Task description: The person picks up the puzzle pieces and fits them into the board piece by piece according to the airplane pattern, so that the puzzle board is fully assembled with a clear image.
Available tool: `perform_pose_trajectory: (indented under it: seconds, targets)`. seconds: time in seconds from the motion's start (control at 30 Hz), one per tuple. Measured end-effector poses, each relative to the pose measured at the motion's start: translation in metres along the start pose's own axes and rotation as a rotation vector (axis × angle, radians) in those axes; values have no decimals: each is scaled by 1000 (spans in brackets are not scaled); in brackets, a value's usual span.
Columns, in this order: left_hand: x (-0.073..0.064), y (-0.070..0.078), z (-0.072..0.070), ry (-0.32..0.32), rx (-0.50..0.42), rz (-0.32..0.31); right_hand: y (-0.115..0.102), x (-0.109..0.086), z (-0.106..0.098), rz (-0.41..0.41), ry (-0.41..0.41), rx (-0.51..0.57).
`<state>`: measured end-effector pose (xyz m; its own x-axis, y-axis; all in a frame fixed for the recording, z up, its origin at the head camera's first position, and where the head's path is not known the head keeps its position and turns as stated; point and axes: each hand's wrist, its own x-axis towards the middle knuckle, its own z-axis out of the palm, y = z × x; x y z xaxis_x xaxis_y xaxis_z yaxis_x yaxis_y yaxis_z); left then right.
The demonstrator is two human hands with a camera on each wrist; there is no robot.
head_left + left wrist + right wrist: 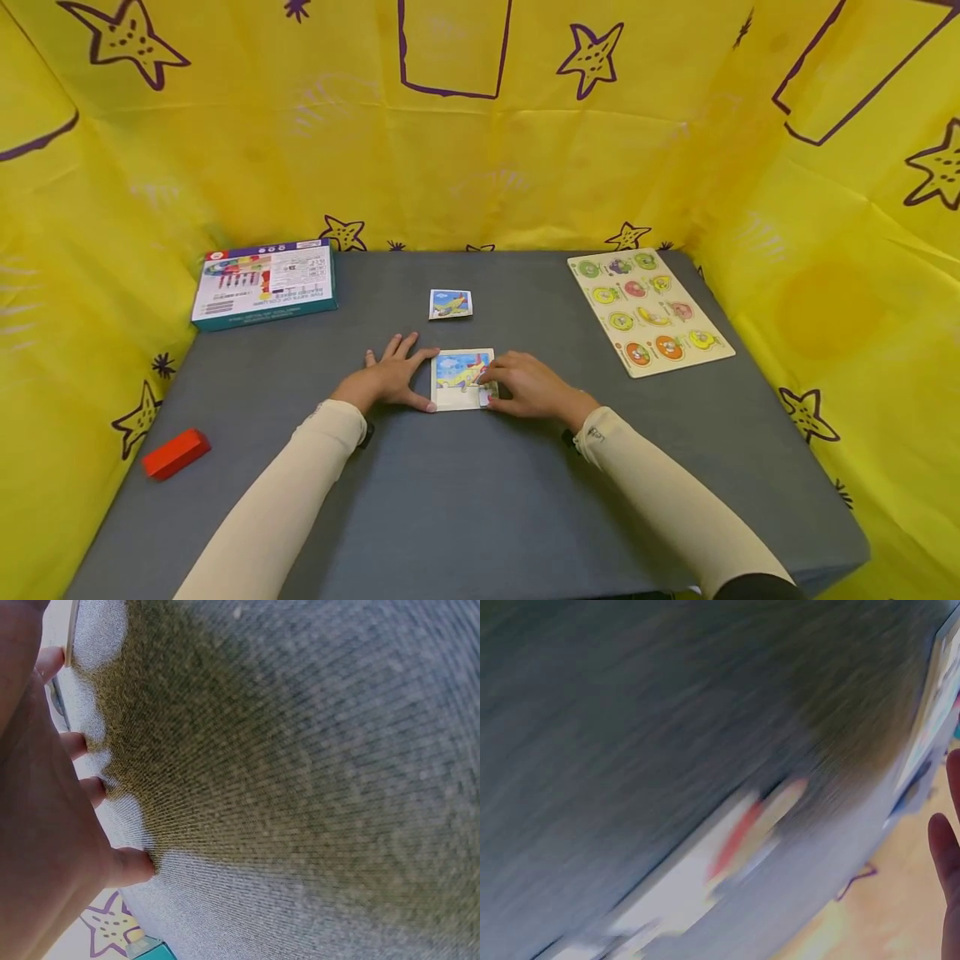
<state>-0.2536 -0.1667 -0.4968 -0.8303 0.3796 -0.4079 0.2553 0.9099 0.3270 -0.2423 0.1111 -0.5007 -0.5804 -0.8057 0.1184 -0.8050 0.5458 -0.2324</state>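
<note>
A small jigsaw puzzle tray (456,400) lies mid-table, its upper part filled with a picture of a yellow plane under blue sky. Bare pale base shows along its lower left. My left hand (386,377) is spread flat beside it, index finger and thumb touching the tray's left corners. In the left wrist view, that hand's fingers (131,866) are spread over the grey cloth. My right hand (527,385) pinches a small puzzle piece (486,395) between thumb and fingers at the tray's lower right. Most of the right wrist view is blurred.
A picture card (450,304) with a matching plane lies behind the tray. At the back left is a flat box (266,283); a red block (176,454) lies at the left. A wooden fruit puzzle board (651,312) lies at right. Yellow cloth (480,175) surrounds the table.
</note>
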Motion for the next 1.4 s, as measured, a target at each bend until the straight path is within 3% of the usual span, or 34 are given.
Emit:
perform_pose_trajectory:
  seconds: [0.23, 0.43, 0.73, 1.4]
  targets:
    - [2, 1, -2, -5, -9, -15, -18, 31, 10, -33, 21, 8]
    - [1, 1, -2, -7, -5, 1, -25, 47, 18, -5, -2, -11]
    - [3, 2, -1, -4, 6, -4, -27, 51, 21, 26, -30, -38]
    - [6, -1, 1, -13, 19, -11, -27, 44, 24, -42, -16, -42]
